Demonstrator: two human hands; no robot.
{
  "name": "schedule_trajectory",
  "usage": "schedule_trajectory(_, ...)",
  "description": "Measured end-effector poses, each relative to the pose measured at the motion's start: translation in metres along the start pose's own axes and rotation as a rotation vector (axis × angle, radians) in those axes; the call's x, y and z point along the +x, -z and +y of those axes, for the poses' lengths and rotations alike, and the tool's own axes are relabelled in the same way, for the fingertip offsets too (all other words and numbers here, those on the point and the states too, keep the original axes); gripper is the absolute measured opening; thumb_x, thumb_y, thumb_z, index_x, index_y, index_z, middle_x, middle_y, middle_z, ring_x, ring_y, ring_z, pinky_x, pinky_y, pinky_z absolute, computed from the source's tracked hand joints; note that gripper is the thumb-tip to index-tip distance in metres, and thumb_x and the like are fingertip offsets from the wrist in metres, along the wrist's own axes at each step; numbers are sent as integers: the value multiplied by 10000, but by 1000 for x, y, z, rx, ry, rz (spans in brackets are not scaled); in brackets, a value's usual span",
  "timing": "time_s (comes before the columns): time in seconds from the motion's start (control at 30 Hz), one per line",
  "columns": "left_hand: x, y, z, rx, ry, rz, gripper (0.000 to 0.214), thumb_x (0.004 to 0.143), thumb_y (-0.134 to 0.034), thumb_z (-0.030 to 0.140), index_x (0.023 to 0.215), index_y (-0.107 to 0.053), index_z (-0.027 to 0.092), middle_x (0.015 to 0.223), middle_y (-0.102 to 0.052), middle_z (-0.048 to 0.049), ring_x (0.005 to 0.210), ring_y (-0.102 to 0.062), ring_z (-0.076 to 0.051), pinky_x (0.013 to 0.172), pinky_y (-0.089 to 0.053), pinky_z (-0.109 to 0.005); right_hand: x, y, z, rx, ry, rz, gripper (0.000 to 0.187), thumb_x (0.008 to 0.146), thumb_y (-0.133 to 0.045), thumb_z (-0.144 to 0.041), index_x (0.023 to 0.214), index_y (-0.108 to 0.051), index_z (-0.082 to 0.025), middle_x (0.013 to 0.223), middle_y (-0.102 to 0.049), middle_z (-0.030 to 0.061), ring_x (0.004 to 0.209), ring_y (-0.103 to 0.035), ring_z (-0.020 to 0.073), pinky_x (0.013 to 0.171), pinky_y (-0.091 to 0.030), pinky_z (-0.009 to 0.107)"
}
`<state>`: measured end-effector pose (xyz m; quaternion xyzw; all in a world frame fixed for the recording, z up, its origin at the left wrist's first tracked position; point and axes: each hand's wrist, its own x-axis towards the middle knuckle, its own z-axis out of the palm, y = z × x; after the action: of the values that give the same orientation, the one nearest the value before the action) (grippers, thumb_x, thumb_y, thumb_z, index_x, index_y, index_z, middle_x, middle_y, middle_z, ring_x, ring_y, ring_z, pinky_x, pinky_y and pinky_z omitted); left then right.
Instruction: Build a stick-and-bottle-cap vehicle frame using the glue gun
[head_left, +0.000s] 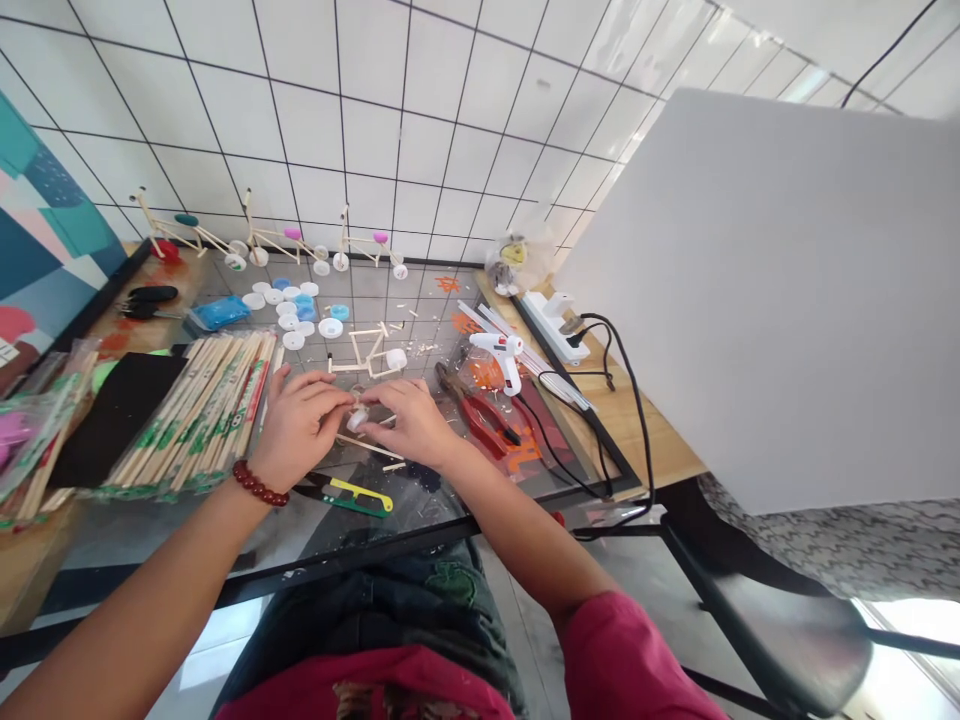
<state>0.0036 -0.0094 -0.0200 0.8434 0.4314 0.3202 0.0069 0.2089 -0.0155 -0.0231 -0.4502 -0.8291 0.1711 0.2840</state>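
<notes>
My left hand point(301, 420) and my right hand point(411, 424) meet over the glass table top, fingertips pinched together. Between them is a small piece with a white bottle cap point(358, 419) and what looks like short wooden stick; the fingers partly hide it. Just beyond lies a stick frame point(367, 352) with a white cap point(396, 359) on its right end. Loose wooden sticks point(371, 448) lie below my right hand. Closer to me are yellow-green thread snips point(352, 494).
Three stick-and-cap tricycle models point(360, 240) stand along the tiled wall. Loose white and blue caps point(289, 308) lie left of centre. Bundled chopsticks point(199, 405) are at left. On the right are red-handled pliers point(484, 415), a corded glue gun point(501, 352), glue sticks point(551, 375) and a power strip point(556, 325).
</notes>
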Motion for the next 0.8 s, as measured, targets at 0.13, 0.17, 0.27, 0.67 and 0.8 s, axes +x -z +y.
schedule_trajectory(0.13, 0, 2, -4, 36, -13, -34, 269, 906, -511, 180, 968, -766, 241, 1060, -798, -56, 1215, -641, -336, 1191, -193, -669, 0, -1, 0, -21, -8, -15, 345, 833, -786, -298, 1148, -662, -233, 1195, -750, 59, 1159, -649, 238, 985, -325, 389)
schedule_trajectory(0.17, 0, 1, -5, 48, -23, -59, 289, 890, -508, 163, 997, -763, 245, 1091, -793, -57, 1244, -623, -348, 1189, -161, -693, 0, -1, 0, -19, -11, -7, 383, 818, -794, -296, 1169, -655, -231, 1224, -739, 64, 1177, -642, 244, 995, -324, 396)
schedule_trajectory(0.27, 0, -1, -6, 77, -57, -142, 325, 880, -504, 140, 1045, -754, 264, 1143, -782, -51, 1325, -562, -380, 1168, -67, -754, -1, 0, 0, -11, -37, 6, 455, 795, -804, -294, 1214, -640, -226, 1236, -727, 66, 1178, -637, 254, 1005, -334, 407)
schedule_trajectory(0.67, 5, 1, 4, 49, -25, -54, 296, 948, -499, 208, 871, -764, 313, 884, -790, -21, 1232, -624, -328, 1190, -20, -714, 1, -6, -2, 3, -108, 63, 382, 822, -811, -375, 1145, -663, -234, 1104, -772, 45, 1069, -680, 235, 970, -334, 376)
schedule_trajectory(0.8, 4, 6, 8, 12, 10, -27, 294, 943, -506, 208, 845, -761, 317, 848, -787, -20, 1224, -636, -312, 1192, -62, -695, 1, -6, -4, 65, -45, 139, 357, 833, -804, -391, 1114, -658, -226, 1025, -786, 25, 984, -706, 197, 968, -324, 351)
